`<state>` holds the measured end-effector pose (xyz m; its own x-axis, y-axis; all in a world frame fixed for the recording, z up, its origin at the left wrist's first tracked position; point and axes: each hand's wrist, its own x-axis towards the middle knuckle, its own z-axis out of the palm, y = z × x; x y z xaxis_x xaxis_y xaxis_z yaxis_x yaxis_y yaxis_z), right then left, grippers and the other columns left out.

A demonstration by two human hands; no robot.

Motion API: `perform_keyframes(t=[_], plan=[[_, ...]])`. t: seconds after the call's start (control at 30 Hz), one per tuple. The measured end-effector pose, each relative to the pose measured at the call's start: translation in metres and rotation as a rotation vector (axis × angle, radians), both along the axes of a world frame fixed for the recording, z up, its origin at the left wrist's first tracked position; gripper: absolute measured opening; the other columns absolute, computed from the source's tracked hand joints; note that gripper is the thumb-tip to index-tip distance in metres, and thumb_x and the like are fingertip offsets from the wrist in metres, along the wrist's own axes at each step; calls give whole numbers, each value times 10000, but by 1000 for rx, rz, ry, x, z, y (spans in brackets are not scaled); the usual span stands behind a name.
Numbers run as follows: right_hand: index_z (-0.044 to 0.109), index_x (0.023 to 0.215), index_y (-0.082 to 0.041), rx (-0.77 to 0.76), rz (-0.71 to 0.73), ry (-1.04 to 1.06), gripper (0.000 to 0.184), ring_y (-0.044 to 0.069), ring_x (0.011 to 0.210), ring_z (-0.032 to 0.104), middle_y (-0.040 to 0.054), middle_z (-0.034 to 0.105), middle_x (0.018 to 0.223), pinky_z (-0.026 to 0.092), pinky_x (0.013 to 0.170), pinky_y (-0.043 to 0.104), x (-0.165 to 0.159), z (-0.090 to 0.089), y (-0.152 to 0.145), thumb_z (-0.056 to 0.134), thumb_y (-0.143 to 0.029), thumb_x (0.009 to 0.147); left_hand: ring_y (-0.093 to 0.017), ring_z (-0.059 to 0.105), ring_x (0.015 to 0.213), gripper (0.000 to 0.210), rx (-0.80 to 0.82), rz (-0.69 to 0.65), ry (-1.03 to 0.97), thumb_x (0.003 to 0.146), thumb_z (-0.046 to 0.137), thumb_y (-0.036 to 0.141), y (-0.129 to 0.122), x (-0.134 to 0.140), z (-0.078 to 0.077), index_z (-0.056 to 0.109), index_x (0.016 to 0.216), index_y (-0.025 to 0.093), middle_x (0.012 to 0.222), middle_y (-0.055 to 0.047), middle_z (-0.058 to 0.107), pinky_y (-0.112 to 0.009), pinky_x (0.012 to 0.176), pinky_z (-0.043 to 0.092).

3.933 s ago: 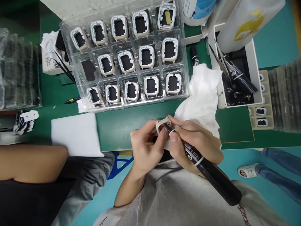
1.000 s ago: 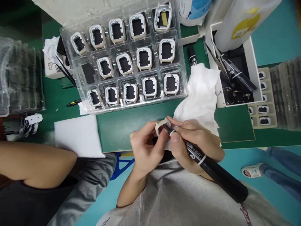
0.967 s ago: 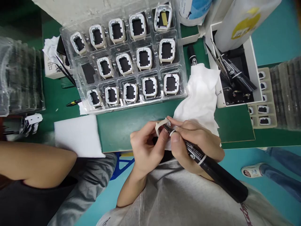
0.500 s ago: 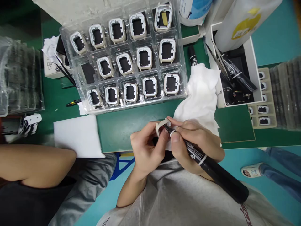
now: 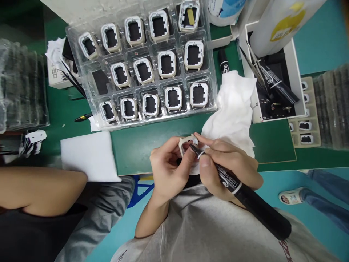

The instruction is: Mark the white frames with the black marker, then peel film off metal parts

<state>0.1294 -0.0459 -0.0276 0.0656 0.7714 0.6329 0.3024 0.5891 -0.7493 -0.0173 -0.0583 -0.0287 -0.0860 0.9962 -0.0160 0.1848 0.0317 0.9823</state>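
Note:
Between thumb and fingers, my left hand point(image 5: 170, 169) holds a pale watch case frame point(image 5: 183, 142), tilted, partly covered by the fingers. My right hand point(image 5: 230, 165) is closed round a black marker pen point(image 5: 231, 182), its tip at the inside of the frame; whether it touches cannot be made out. One finger of the right hand reaches the frame's upper right corner. Beyond the hands, a clear plastic tray point(image 5: 163, 115) carries rows of similar watch case frames point(image 5: 173, 99), with one compartment showing only a black pad point(image 5: 100, 81).
White cloth point(image 5: 231, 109) lies beside my right hand. A white box point(image 5: 301, 105) holds tweezers point(image 5: 255, 67), markers and a bottle point(image 5: 283, 27). A white foam pad point(image 5: 87, 156) lies at left, near another person's arm point(image 5: 43, 189). Stacked plastic trays point(image 5: 23, 87) stand at far left.
The frame has turned slightly in my left hand, so more of its opening shows. My right hand and the marker have shifted a little. The view has moved slightly.

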Motion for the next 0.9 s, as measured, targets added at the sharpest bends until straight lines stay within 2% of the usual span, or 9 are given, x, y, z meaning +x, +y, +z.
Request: perform_keyframes(t=[0.13,0.33,0.6,0.77,0.9], plan=[[731,1032,-228,-3,9,-12,256,223,783,848,6,825,848,785,860,378,1,0,0,735,-10,896,-123,535,628,171,-10,13,21,989,786,335,-2,0,-2,761,896,194,722,7,646,-229,597,481],[722,1062,-147,30,64,-79,227,264,886,863,74,822,855,784,918,415,4,1,0,731,12,901,-116,471,614,118,21,24,67,989,744,292,-5,2,-3,758,916,201,698,30,591,-236,598,443],[701,1006,-269,-22,21,-93,219,219,787,844,-19,802,818,794,853,392,3,-1,1,744,-68,930,-109,435,598,93,50,34,84,978,751,294,-7,2,-6,760,938,210,690,39,572,-235,576,400],[729,1033,-219,46,-48,-6,263,250,789,852,24,811,817,790,826,399,-6,-5,1,732,-13,869,-127,518,614,210,-9,41,101,976,775,393,-6,2,-3,775,903,196,689,13,633,-238,577,464],[744,1030,-251,25,-42,53,256,287,859,873,32,849,879,781,762,401,-3,-3,-1,754,-49,872,-164,678,655,243,-132,44,-73,942,852,427,1,-1,3,801,912,191,762,-33,760,-249,590,559]])
